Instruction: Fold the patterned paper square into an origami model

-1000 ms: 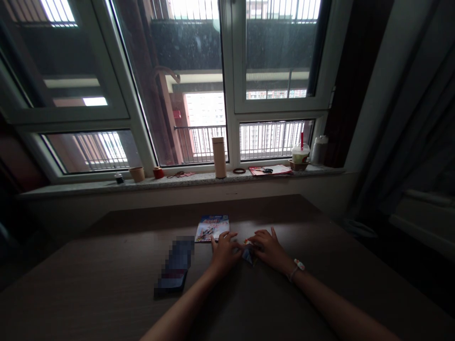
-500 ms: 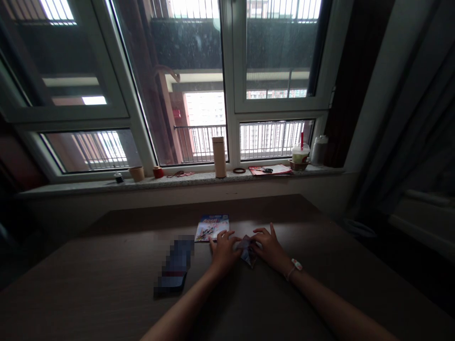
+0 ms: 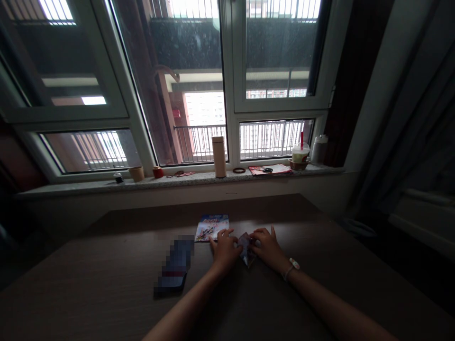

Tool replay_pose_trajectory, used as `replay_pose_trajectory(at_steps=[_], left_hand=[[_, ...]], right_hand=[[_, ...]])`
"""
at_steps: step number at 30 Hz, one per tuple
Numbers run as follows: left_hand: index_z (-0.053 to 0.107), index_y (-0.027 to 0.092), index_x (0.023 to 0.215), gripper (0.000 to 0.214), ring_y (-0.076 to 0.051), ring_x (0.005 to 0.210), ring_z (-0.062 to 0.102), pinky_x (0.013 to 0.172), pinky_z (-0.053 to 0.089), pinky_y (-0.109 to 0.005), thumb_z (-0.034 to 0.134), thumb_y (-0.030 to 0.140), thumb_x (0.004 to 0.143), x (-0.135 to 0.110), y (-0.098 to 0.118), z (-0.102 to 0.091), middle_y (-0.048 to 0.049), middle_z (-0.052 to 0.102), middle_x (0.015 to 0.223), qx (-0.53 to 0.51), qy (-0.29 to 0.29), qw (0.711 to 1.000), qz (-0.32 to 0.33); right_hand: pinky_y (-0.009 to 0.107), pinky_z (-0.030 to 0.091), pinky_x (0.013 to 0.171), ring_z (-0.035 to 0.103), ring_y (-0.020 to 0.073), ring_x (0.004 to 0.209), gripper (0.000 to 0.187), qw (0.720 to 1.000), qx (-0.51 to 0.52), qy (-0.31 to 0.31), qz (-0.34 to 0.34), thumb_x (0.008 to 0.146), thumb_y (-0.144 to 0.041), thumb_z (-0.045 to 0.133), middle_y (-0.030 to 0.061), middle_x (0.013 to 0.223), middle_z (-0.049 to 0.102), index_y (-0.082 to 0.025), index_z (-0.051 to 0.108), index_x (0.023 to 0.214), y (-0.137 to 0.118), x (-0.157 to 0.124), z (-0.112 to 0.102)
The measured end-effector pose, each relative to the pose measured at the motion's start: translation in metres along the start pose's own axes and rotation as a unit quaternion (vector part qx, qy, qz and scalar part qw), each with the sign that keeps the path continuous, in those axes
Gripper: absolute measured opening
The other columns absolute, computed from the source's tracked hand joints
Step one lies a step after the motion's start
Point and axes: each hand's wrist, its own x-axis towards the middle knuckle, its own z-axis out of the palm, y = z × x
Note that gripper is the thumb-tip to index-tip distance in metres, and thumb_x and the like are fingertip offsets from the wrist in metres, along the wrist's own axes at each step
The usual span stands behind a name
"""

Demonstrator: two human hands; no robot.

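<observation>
Between my hands, a small folded piece of paper [image 3: 246,251] with pointed ends lies on the dark wooden table [image 3: 117,265]. My left hand [image 3: 226,248] pinches its left edge with thumb and fingertips. From the other side, my right hand [image 3: 267,245] has its fingers closed on the paper's right edge, one finger raised, a bracelet [image 3: 292,266] on that wrist. Just beyond my left hand lies a printed leaflet [image 3: 212,227] in blue and white. The paper's exact folds are too dark to make out.
A blurred-out dark phone-like object [image 3: 175,265] lies left of my left arm. Along the windowsill [image 3: 199,179] stand a tall beige flask [image 3: 219,157], a paper cup [image 3: 136,174] and a drink cup with a red straw [image 3: 300,154]. Scissors [image 3: 267,170] rest on papers there.
The folded paper has turned slightly and shifted a little left between my fingers. My right hand's raised finger is a bit lower. Everything else stays in place.
</observation>
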Motion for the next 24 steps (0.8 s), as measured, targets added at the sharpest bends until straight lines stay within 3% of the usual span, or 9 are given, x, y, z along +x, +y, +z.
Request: replay_pose_trajectory(at_steps=[7,19,24], left_hand=[[0.073,0.024,0.081,0.009,-0.033,0.132,0.037,0.108,0.006,-0.071,0.068,0.029,0.076,-0.001,0.001,0.003,-0.0051,0.056,0.136,-0.033,0.011,0.999,-0.007],[0.072,0.025,0.082,0.014,-0.035,0.138,0.027,0.107,0.000,-0.071,0.067,0.024,0.069,-0.001,0.000,0.002,-0.0048,0.053,0.139,-0.035,-0.005,0.999,-0.021],[0.071,0.032,0.099,0.030,-0.034,0.138,0.028,0.107,0.003,-0.072,0.065,0.023,0.071,-0.002,-0.003,0.004,-0.0012,0.050,0.142,-0.035,-0.001,0.999,-0.002]], right_hand=[[0.063,0.003,0.112,0.054,0.0251,0.108,0.019,0.998,0.022,-0.003,0.056,0.082,-0.030,0.058,0.0031,0.098,0.070,-0.026,0.069,0.098,0.001,0.002,0.011],[0.058,0.010,0.111,0.048,0.0255,0.113,0.018,0.996,0.005,-0.055,0.068,0.080,-0.026,0.056,0.0050,0.103,0.063,-0.025,0.071,0.090,0.006,0.004,0.009],[0.061,0.010,0.111,0.046,0.0269,0.117,0.034,0.997,0.005,-0.049,0.061,0.078,-0.022,0.056,0.0059,0.112,0.061,-0.028,0.067,0.109,0.006,0.002,0.009]])
